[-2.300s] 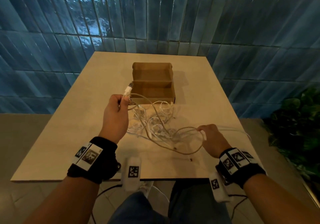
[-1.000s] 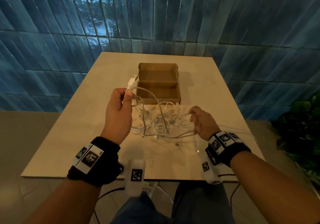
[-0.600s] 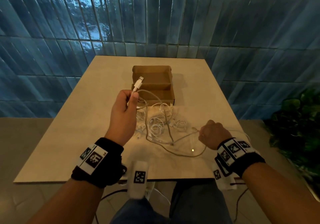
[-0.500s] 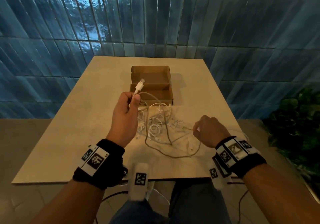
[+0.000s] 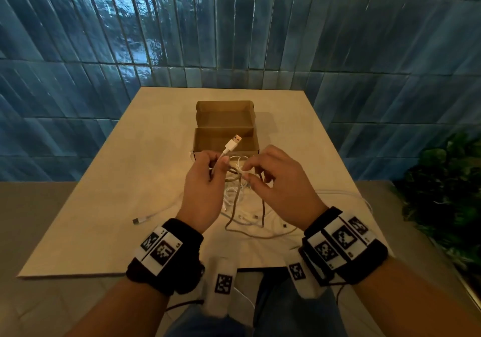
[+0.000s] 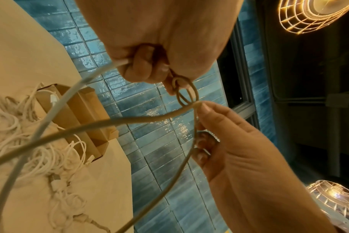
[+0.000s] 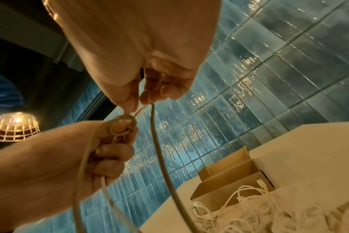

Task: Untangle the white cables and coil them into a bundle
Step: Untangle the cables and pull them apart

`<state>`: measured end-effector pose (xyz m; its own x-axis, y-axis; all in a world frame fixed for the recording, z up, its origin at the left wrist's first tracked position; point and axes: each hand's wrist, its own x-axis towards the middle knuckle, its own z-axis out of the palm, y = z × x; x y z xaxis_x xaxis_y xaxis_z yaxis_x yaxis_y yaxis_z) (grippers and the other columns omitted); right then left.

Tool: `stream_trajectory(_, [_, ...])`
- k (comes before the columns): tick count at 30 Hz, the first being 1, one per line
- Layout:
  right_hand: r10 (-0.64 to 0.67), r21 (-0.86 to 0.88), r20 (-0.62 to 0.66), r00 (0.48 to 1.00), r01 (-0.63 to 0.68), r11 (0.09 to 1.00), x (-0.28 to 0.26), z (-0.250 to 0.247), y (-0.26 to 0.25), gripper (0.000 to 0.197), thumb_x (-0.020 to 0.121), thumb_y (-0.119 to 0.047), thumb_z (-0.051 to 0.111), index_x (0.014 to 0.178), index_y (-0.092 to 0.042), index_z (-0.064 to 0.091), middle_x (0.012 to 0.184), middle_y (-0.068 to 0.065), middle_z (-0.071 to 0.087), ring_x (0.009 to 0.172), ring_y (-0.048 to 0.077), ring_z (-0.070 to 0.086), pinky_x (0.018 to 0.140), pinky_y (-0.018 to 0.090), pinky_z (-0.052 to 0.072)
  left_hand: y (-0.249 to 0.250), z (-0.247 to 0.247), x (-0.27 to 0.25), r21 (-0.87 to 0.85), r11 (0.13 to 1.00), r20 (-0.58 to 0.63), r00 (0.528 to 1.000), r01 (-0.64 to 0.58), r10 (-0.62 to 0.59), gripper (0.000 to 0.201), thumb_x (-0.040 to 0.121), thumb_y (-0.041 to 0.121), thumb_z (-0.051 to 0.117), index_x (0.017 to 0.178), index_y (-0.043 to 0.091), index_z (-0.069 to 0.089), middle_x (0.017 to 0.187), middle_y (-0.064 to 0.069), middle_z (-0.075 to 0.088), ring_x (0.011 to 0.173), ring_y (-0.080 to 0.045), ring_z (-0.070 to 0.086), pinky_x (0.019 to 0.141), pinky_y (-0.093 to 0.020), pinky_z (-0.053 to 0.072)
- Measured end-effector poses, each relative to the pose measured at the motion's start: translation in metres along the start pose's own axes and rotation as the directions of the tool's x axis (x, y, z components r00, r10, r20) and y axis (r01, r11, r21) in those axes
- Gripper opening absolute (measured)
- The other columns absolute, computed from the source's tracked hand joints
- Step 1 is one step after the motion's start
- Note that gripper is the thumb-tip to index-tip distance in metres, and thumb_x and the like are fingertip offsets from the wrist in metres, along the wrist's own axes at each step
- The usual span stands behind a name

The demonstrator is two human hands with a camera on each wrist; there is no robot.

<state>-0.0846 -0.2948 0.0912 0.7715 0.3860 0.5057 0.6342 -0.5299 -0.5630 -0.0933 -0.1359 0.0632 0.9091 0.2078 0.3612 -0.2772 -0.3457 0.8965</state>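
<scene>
Both hands are raised above the table [image 5: 109, 206], close together. The left hand [image 5: 205, 185] grips 1 white cable [image 5: 235, 198] in curled fingers, with its USB plug [image 5: 233, 142] standing up past the thumb. The right hand [image 5: 278, 183] pinches the same cable between thumb and forefinger, at a small loop just beside the left fingers. From there 2 strands hang down to the table. The remaining white cables [image 7: 255, 209] lie in a tangled heap on the table, just in front of an open cardboard box [image 5: 225, 128].
</scene>
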Motion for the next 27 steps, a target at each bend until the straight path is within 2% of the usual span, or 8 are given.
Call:
stream_trajectory(4, [0.136,-0.003,0.086,0.987,-0.136,0.991,0.002,0.005,0.002,0.019,0.093,-0.028,0.057,0.090,-0.015,0.071,0.078,-0.006,0.054,0.073,0.004,0.051,0.063,0.011,0.034,0.002,0.000,-0.001,0.007,1.000,-0.015,1.000,-0.006,0.006,0.016,0.100,0.025,0.048,0.084,0.026,0.049,0.072,0.010,0.053,0.060,0.004,0.048,0.056,-0.010,0.036])
stream_trajectory(8, [0.224,0.045,0.154,0.962,-0.234,0.971,0.007,0.006,-0.001,0.014,0.089,-0.023,0.062,0.092,-0.016,0.074,0.080,-0.006,0.064,0.076,0.007,0.057,0.067,0.019,0.043,0.005,0.002,-0.004,-0.043,0.998,0.076,0.997,0.036,-0.033,0.012,0.099,0.025,0.051,0.095,0.018,0.060,0.084,0.012,0.063,0.072,0.005,0.057,0.064,-0.010,0.042])
stream_trajectory(12, [0.301,0.126,0.146,0.942,-0.319,0.939,0.007,0.004,0.001,0.011,0.087,-0.015,0.063,0.087,-0.014,0.073,0.075,-0.009,0.066,0.071,-0.001,0.059,0.063,0.009,0.043,0.008,0.000,-0.004,-0.096,0.989,0.185,0.978,0.113,-0.094,0.014,0.096,0.027,0.055,0.099,0.019,0.067,0.086,0.013,0.067,0.075,0.008,0.059,0.066,-0.008,0.042])
stream_trajectory(15, [0.315,0.173,0.120,0.941,-0.332,0.927,0.005,0.004,0.001,0.009,0.087,-0.013,0.063,0.086,-0.019,0.070,0.079,-0.011,0.063,0.073,0.003,0.058,0.065,0.014,0.047,0.010,-0.009,0.001,-0.048,0.987,0.272,0.953,0.156,-0.137,0.018,0.095,0.030,0.057,0.099,0.019,0.070,0.075,0.016,0.067,0.066,0.007,0.057,0.059,-0.009,0.039])
stream_trajectory(18, [0.347,0.269,0.174,0.922,-0.383,0.884,0.005,0.001,-0.001,0.008,0.090,-0.013,0.061,0.088,-0.019,0.066,0.083,-0.007,0.057,0.068,0.003,0.054,0.059,0.017,0.045,0.018,-0.013,0.004,-0.134,0.961,0.332,0.925,0.242,-0.187,0.015,0.094,0.016,0.058,0.102,0.008,0.069,0.054,0.022,0.058,0.048,0.008,0.051,0.049,-0.005,0.035])
stream_trajectory(21, [0.371,0.361,0.260,0.891,-0.447,0.819,0.007,-0.004,-0.002,0.010,0.094,-0.009,0.053,0.096,-0.005,0.062,0.072,-0.003,0.054,0.055,-0.001,0.049,0.053,0.014,0.042,0.024,-0.015,0.008,-0.123,0.973,0.346,0.927,0.196,-0.143,0.014,0.093,0.011,0.060,0.105,0.010,0.067,0.053,0.026,0.057,0.047,0.010,0.049,0.049,-0.004,0.034])
stream_trajectory(24, [0.389,0.409,0.309,0.868,-0.491,0.769,0.010,-0.005,0.000,0.013,0.097,-0.010,0.047,0.097,-0.004,0.059,0.068,-0.003,0.051,0.053,0.000,0.046,0.054,0.016,0.041,0.030,-0.018,0.012,-0.066,0.991,0.410,0.909,0.115,-0.078,0.014,0.095,0.009,0.057,0.104,0.017,0.065,0.053,0.029,0.056,0.050,0.012,0.050,0.050,-0.004,0.035])
stream_trajectory(27, [0.403,0.417,0.340,0.850,-0.520,0.745,0.013,-0.005,0.002,0.017,0.099,-0.013,0.044,0.098,-0.004,0.058,0.072,0.001,0.051,0.056,0.001,0.046,0.056,0.020,0.040,0.031,-0.020,0.017,-0.055,0.992,0.432,0.898,0.111,-0.076,0.016,0.096,0.007,0.055,0.108,0.012,0.065,0.052,0.028,0.054,0.049,0.010,0.048,0.050,-0.005,0.035])
